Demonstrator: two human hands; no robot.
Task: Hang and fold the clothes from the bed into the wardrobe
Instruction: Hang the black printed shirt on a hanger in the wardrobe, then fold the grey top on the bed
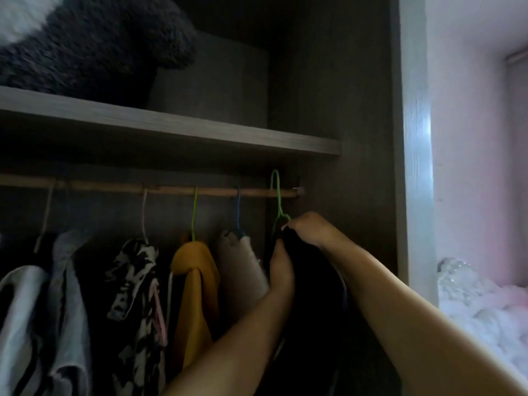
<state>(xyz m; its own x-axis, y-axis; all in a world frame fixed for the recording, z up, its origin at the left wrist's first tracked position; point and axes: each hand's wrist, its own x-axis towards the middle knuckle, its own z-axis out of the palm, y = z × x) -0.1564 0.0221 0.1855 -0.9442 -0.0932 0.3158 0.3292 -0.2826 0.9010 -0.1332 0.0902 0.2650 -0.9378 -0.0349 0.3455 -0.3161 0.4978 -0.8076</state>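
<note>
1. Wardrobe point(337, 81) is open; its right wall runs just beside the end of the rail point(171, 190), so there is little room right of the last hanger.
2. Rail sits close under the shelf point(171, 130); only a narrow gap above it for hooks.
3. Green hanger point(276, 195) is at the far right end of the rail, hook looped up over the rail, near the rail's end bracket.
4. Black garment point(308, 270) hangs on that hanger, between the beige garment point(243, 270) and the right wall; very dark, shape hard to tell.
5. Right hand point(310, 228) is closed, pinching the top of the black garment at the hanger's neck.
6. Left hand point(281, 267) lies along the garment's left edge, fingers pressed together on the cloth; whether it grips or just presses, cannot tell.
7. Leftward on the rail: blue hanger point(238, 208) with the beige garment, lime hanger point(195, 212) with a yellow top point(194, 295), pink hanger point(144, 212) with a black-and-white print point(134, 281), then grey clothes point(65, 295). All packed close, touching.
8. On the shelf: a dark fluffy item point(100, 44) at left, overhanging the front edge, and a grey box point(211, 81) behind it.
9. Outside to the right: pale wall point(471, 138) and white fluffy stuff point(485, 304) lower down.
</note>
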